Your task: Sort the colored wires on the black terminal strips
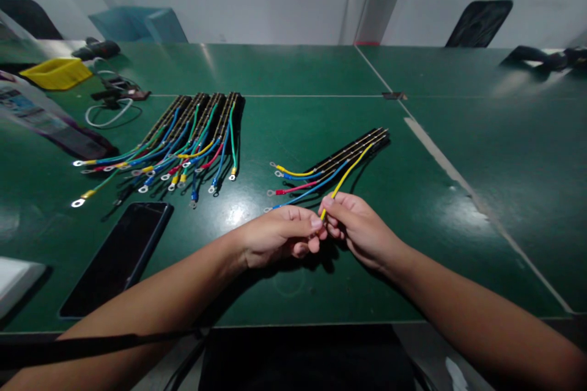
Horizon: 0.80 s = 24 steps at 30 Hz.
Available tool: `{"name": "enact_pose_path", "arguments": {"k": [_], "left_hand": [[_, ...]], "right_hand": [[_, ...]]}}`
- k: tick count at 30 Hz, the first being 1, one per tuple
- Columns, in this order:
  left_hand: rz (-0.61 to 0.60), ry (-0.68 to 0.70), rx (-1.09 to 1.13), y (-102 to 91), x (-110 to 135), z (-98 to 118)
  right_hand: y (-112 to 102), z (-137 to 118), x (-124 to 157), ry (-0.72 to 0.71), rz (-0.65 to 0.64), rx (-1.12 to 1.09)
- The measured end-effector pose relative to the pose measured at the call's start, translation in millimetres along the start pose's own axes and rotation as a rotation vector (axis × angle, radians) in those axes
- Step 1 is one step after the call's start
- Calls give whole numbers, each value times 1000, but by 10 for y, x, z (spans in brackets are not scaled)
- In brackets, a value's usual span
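A yellow wire runs from the far end of a black terminal block down to my hands. My right hand pinches this wire near its free end between thumb and finger. My left hand is closed at the wire's tip, right against the right fingertips; the tip itself is hidden. Other wires on the same block end in ring terminals: a yellow wire, a red wire and blue ones, all spread to the left on the green table.
Several similar terminal blocks with coloured wires lie left of centre. A black phone rests near my left forearm. Farther left are a plastic bag, a yellow bin, a white cable and a white object.
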<state>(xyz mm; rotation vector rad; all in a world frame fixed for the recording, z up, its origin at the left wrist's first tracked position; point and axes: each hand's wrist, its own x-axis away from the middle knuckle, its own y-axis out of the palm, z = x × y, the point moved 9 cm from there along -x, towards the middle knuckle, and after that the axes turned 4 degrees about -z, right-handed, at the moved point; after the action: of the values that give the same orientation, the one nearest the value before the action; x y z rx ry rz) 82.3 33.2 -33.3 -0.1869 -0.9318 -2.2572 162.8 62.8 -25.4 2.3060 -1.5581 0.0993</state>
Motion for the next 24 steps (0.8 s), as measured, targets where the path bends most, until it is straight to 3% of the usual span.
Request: {"name": "enact_pose_path", "arguments": {"k": [24], "left_hand": [[-33, -18, 9, -12, -16, -16]], "right_hand": [[-6, 17, -15, -5, -13, -11]]}}
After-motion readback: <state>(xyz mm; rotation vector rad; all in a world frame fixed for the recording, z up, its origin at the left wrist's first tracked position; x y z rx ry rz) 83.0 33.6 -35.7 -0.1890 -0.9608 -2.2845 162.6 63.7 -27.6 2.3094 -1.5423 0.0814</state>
